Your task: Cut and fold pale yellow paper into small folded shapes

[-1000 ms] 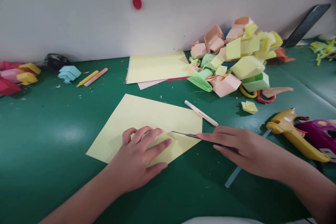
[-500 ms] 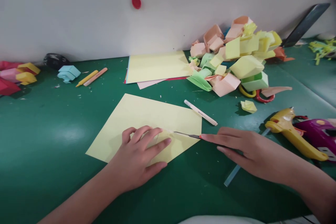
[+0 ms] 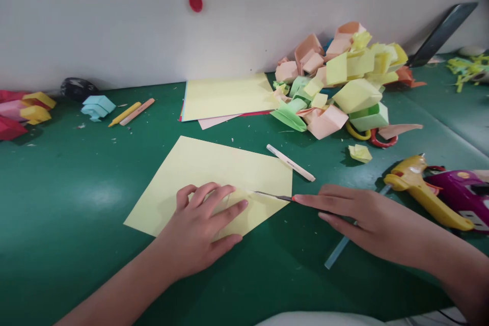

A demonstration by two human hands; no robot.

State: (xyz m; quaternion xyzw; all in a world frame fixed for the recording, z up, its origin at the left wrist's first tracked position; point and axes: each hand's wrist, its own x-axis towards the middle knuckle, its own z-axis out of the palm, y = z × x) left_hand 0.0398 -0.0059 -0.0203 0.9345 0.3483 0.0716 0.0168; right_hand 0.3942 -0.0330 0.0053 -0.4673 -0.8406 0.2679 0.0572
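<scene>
A pale yellow sheet of paper [image 3: 198, 163] lies at an angle on the green table. My left hand [image 3: 206, 221] rests on its near part, fingers spread and pressing down. Beneath those fingers shows a faint straight-edged shape; I cannot tell whether it is a clear piece or a cut in the paper. My right hand [image 3: 355, 219] is closed around a slim, dark-bladed craft knife [image 3: 273, 195]. The blade lies low over the sheet's right part, its tip pointing left towards my left fingers. Most of the handle is hidden by my hand.
A white pen [image 3: 291, 163] overlaps the sheet's right corner. Folded paper pieces [image 3: 359, 97] are heaped at the back right, scissor handles [image 3: 384, 138] beneath. A yellow glue gun [image 3: 431, 191] with a clear stick [image 3: 336, 252] lies right. Stacked paper [image 3: 229, 97] and two crayon-like sticks [image 3: 132, 112] lie behind.
The whole view has shifted very slightly. The blade has moved a touch to the right over the sheet with my right hand. My left hand stays in place on the paper.
</scene>
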